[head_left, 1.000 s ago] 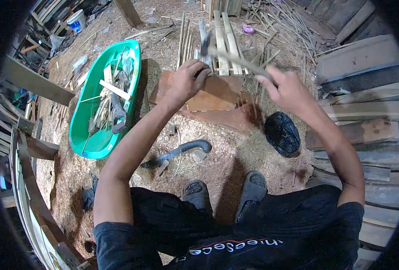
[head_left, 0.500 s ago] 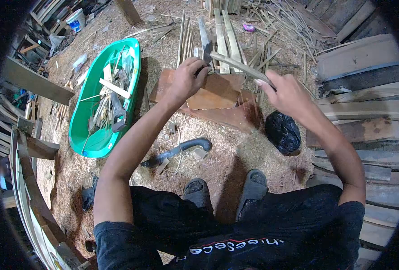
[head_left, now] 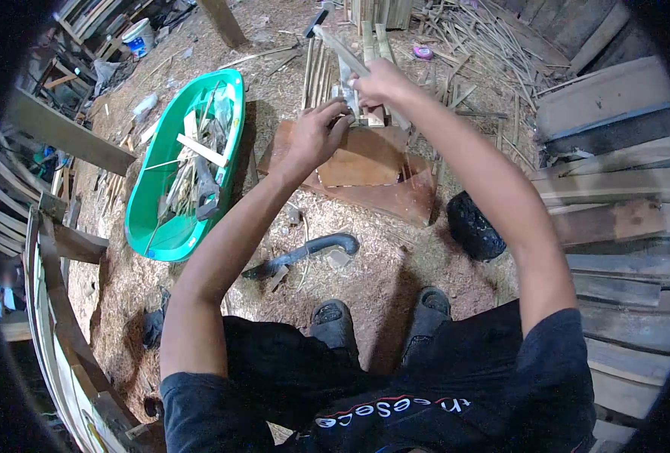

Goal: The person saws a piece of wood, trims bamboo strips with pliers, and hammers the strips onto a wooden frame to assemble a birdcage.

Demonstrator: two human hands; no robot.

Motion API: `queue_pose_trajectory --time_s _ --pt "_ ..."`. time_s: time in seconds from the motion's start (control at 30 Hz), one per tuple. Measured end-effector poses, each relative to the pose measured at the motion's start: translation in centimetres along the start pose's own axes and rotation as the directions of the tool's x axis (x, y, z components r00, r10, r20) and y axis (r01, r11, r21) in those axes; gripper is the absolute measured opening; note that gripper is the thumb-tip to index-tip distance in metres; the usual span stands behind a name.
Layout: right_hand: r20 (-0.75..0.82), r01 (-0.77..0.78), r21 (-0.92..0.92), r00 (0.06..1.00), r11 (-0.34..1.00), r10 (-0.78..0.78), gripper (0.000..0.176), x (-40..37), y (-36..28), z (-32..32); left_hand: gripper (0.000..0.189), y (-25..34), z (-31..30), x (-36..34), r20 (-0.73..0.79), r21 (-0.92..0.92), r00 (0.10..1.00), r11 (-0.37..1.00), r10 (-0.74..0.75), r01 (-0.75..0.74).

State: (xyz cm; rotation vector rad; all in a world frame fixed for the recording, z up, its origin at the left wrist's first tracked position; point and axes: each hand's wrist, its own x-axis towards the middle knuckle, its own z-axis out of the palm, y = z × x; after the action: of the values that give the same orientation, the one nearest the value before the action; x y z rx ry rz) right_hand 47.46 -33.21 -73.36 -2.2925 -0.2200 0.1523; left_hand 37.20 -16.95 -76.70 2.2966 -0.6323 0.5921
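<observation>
My right hand (head_left: 380,81) grips the wooden handle of a hammer (head_left: 340,50), whose dark head points up and away at the far end. My left hand (head_left: 322,130) is closed, fingers curled at the far edge of a brown wooden board (head_left: 365,158). What its fingertips hold, if anything, is too small to make out. Beyond the hands, several pale wooden strips (head_left: 318,72) lie pointing away from me, partly hidden by my right hand and the hammer.
On the left stands a green plastic tub (head_left: 135,215) with wood scraps. A dark curved pipe (head_left: 305,253) lies on the shavings-covered floor before my sandals. At right are a black plastic bag (head_left: 475,226) and stacked planks (head_left: 614,185). A pink tape measure-like object (head_left: 422,52) lies farther off.
My right hand has moved up and left with the hammer, lifting its head away from beside my left hand. The left hand stays at the board's far edge.
</observation>
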Motion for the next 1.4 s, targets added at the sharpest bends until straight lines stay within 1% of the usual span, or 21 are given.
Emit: queue_pose_trajectory --time_s 0.07,0.1,0.2,0.33,0.37,0.4,0.43,0.53,0.67,0.7,0.73,0.8,0.9,1.07,1.17,1.2,1.23,1.27,1.3,1.33,1.4 --pt "0.011 0.029 -0.184 1.000 0.982 -0.028 0.030 0.6 -2.1 0.1 0.026 1.3 -0.9 0.1 0.117 -0.025 0.971 0.976 -0.211 0.215" --pt "0.063 0.015 -0.274 0.998 0.962 0.002 0.031 0.2 -3.6 -0.1 0.027 0.5 -0.4 -0.1 0.070 -0.059 0.987 0.987 -0.145 0.149" --pt "0.150 -0.174 -0.281 0.963 0.944 0.222 0.030 -1.2 -6.7 -0.2 0.023 1.1 -0.8 0.1 0.111 0.066 0.970 0.975 -0.218 0.211" --pt "0.158 0.082 -0.381 0.987 0.921 -0.023 0.032 0.3 -3.4 1.8 0.015 1.0 -0.8 0.3 0.052 -0.061 0.995 0.994 -0.086 0.089" --pt "-0.013 -0.002 -0.315 1.000 0.949 -0.002 0.030 1.1 -2.2 2.9 0.014 0.5 -0.4 0.4 0.015 -0.117 0.999 0.992 -0.042 0.043" --pt "-0.004 -0.061 -0.267 0.998 0.962 0.063 0.029 1.3 -2.1 2.9 0.013 0.4 -0.4 0.5 -0.021 -0.172 1.000 0.985 0.000 -0.003" --pt "0.004 -0.124 -0.218 0.992 0.968 0.128 0.029 1.5 -1.9 2.6 0.015 0.4 -0.5 0.4 -0.032 -0.055 0.999 0.998 0.040 -0.042" --pt "-0.027 -0.296 -0.074 0.955 0.952 0.295 0.029 0.4 -3.0 1.5 0.024 1.3 -2.1 0.6 0.165 -0.098 0.976 0.983 -0.140 0.158" --pt "-0.061 -0.356 0.271 0.921 0.895 0.385 0.026 0.7 -0.4 2.5 0.042 -2.6 -1.8 1.5 0.304 -0.576 0.891 0.679 -0.338 0.454" --pt "-0.037 -0.361 0.362 0.916 0.859 0.400 0.025 0.3 -0.4 2.3 0.038 -2.4 -2.8 2.5 0.404 -0.589 0.795 0.537 -0.452 0.605" --pt "-0.011 -0.362 0.451 0.912 0.816 0.410 0.024 0.1 0.0 2.3 0.035 -2.4 -3.0 3.6 0.468 -0.482 0.752 0.579 -0.464 0.657" --pt "0.025 -0.322 0.606 0.921 0.727 0.388 0.021 0.3 1.4 2.9 0.031 -2.3 -3.3 5.7 0.564 -0.240 0.655 0.659 -0.503 0.713" --pt "0.005 -0.297 0.606 0.929 0.738 0.369 0.020 0.2 1.4 2.7 0.036 -2.8 -2.7 6.6 0.587 -0.191 0.643 0.687 -0.492 0.701" --pt "-0.222 -0.160 0.216 0.953 0.963 0.208 0.023 -2.1 1.5 3.9 0.034 -4.1 -1.2 7.4 0.671 -0.047 0.598 0.780 -0.439 0.625" --pt "-0.424 -0.003 -0.113 0.904 0.994 -0.046 0.026 -2.3 0.4 2.6 0.033 -6.6 1.6 7.1 0.613 -0.153 0.688 0.795 -0.388 0.586" --pt "-0.465 0.006 -0.100 0.884 0.995 -0.052 0.026 -3.8 -0.6 1.8 0.033 -6.2 1.6 6.5 0.594 -0.164 0.701 0.794 -0.395 0.586" --pt "-0.500 0.012 -0.085 0.864 0.996 -0.053 0.026 -5.7 -1.9 0.8 0.032 -5.3 0.7 6.9 0.557 -0.126 0.784 0.906 -0.273 0.405" --pt "-0.536 0.026 -0.072 0.842 0.997 -0.061 0.025 -7.3 -3.2 -0.2 0.032 -5.2 0.7 6.7 0.577 -0.182 0.739 0.827 -0.348 0.532" --pt "-0.455 0.030 0.125 0.890 0.992 0.031 0.023 -8.8 -4.0 -1.2 0.032 -5.2 0.8 6.8 0.597 -0.236 0.689 0.730 -0.412 0.641" --pt "-0.474 0.112 0.151 0.880 0.982 -0.028 0.023 -10.0 -3.6 -1.1 0.031 -5.1 0.9 6.6 0.627 -0.278 0.625 0.616 -0.465 0.737" --pt "-0.528 0.271 0.198 0.839 0.942 -0.130 0.023 -12.4 -2.9 -0.8 0.030 -5.0 1.0 6.7 0.616 -0.274 0.628 0.619 -0.475 0.736"
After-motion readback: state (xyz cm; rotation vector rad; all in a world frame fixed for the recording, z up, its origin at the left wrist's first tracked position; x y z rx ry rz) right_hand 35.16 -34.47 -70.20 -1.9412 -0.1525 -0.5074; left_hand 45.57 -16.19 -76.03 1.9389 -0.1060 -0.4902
